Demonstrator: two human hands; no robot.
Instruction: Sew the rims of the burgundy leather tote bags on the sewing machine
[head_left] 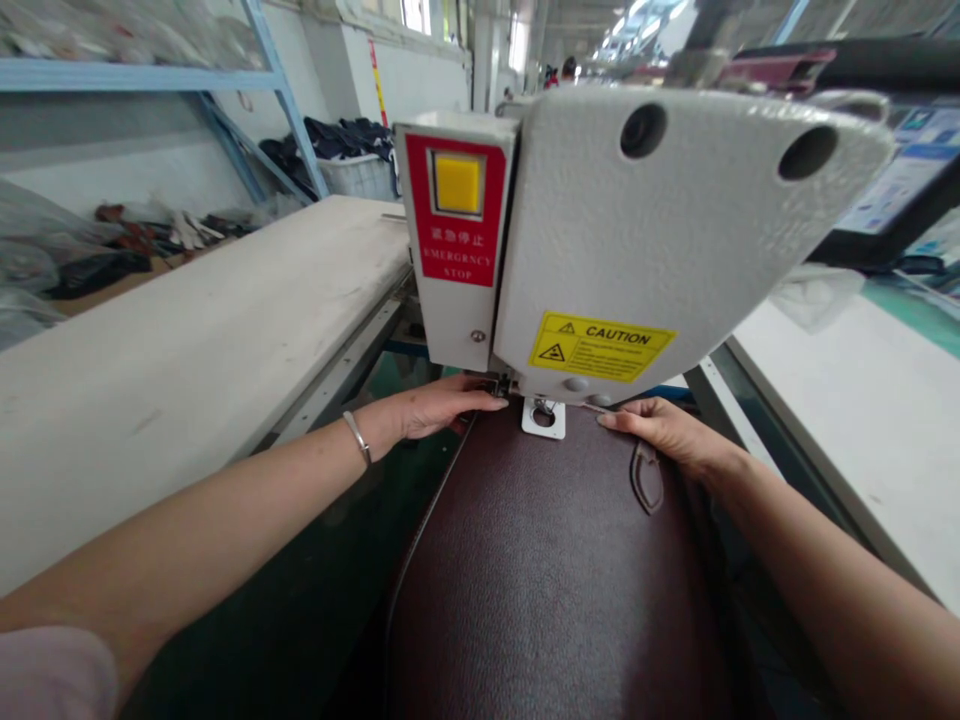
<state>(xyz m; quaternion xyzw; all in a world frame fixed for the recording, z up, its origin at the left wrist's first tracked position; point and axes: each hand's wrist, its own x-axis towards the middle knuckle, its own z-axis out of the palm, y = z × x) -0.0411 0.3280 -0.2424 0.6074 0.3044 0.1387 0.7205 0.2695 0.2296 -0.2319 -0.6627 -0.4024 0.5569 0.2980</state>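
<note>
A large dark brown leather piece [547, 560] with a small stitched tab [647, 478] lies under the head of a white sewing machine [645, 230]. My left hand [439, 407] rests at the piece's upper left edge, fingers stretched flat toward the white presser foot [543, 416]. My right hand [667, 432] lies flat on the leather just right of the foot, fingers extended. A silver bracelet [358, 437] circles my left wrist.
The machine carries a yellow emergency stop button [457, 184] on a red panel and a yellow caution label [600, 346]. A long white table [187, 330] runs on the left, another white table [862, 400] on the right. Blue shelving [225, 80] and a basket of dark pieces [352, 160] stand behind.
</note>
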